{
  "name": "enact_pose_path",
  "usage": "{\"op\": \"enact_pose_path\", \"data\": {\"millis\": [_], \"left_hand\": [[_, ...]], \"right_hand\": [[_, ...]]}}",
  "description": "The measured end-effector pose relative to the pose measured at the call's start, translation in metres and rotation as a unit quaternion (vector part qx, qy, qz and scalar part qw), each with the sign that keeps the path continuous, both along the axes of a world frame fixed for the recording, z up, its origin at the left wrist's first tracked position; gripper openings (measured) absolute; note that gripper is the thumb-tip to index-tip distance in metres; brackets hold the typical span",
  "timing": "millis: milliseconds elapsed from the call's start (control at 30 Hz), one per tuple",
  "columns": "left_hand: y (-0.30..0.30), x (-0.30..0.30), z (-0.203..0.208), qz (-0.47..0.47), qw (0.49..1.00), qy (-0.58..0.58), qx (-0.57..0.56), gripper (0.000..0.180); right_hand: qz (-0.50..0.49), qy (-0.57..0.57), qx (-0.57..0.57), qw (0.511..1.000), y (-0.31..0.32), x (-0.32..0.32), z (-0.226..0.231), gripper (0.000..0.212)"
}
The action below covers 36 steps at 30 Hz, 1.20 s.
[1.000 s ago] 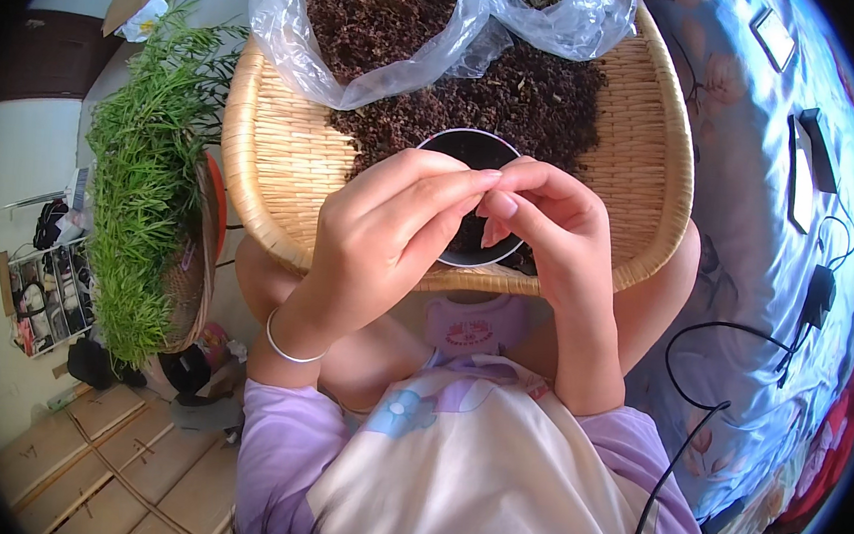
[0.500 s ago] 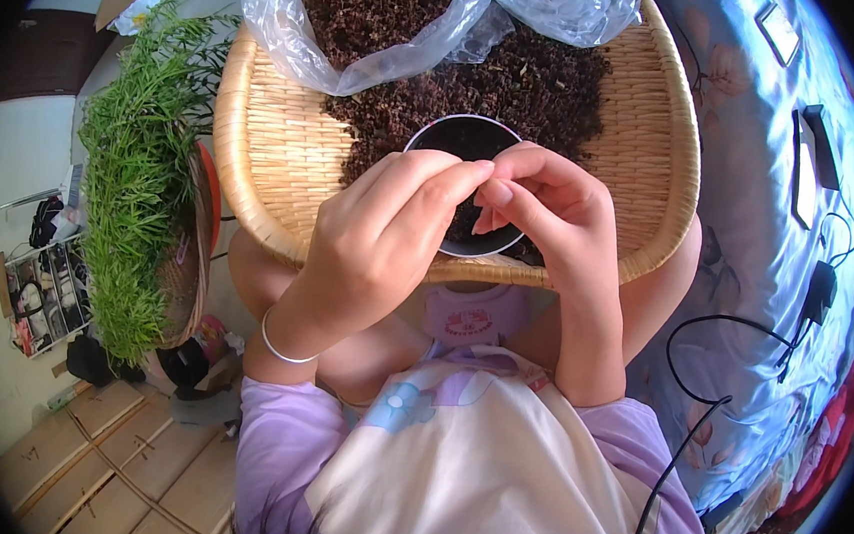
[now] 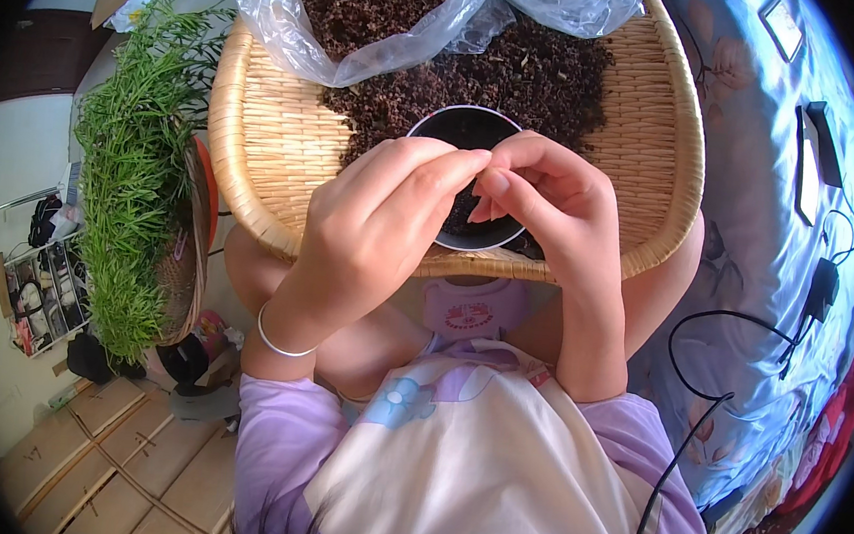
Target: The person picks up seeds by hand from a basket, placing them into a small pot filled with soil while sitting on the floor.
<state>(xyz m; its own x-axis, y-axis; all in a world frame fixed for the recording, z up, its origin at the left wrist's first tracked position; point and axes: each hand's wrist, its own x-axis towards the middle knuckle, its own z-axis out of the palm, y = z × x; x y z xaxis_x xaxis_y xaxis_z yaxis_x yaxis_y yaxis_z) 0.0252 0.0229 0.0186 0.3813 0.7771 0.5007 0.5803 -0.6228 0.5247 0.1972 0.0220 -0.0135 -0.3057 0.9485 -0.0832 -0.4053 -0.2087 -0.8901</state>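
My left hand and my right hand meet fingertip to fingertip over a round dark-lined bowl with a pale rim. Both are closed in a pinch; whatever the fingers hold is too small or hidden to make out. The bowl sits at the near side of a woven wicker tray on my lap, with some dark bits inside it. Behind the bowl, a heap of dark reddish-brown dried plant bits spreads over the tray. A clear plastic bag at the far side holds more of them.
To the left stands a leafy green plant beside a basket. A bed with a blue flowered sheet lies on the right, with phones and a black cable on it. A wire rack holds shoes farther left.
The view has shifted slightly. My fingertips stay together over the bowl, and my right fingers have moved only a little.
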Motion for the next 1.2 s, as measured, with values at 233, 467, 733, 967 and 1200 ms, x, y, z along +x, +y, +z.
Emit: {"op": "enact_pose_path", "data": {"millis": [233,467,733,967,1200], "left_hand": [[0.008,-0.005,-0.010,-0.009,0.999,-0.035,0.007,0.021],[0.011,-0.006,0.002,0.029,0.992,-0.095,-0.074,0.011],[0.087,-0.042,0.025,0.113,0.990,-0.007,-0.079,0.017],[0.169,-0.075,0.012,0.104,0.978,0.160,-0.078,0.014],[0.075,-0.023,0.002,-0.095,0.956,0.269,-0.066,0.018]], "right_hand": [[-0.031,-0.100,0.065,0.992,0.000,0.002,0.003,0.017],[0.000,-0.049,0.018,0.999,0.000,0.005,0.011,0.024],[-0.059,-0.079,0.067,0.993,0.002,0.024,0.008,0.023],[-0.106,-0.094,0.101,0.985,0.002,0.030,0.011,0.024],[-0.146,-0.107,0.107,0.978,0.005,0.049,0.010,0.023]]}}
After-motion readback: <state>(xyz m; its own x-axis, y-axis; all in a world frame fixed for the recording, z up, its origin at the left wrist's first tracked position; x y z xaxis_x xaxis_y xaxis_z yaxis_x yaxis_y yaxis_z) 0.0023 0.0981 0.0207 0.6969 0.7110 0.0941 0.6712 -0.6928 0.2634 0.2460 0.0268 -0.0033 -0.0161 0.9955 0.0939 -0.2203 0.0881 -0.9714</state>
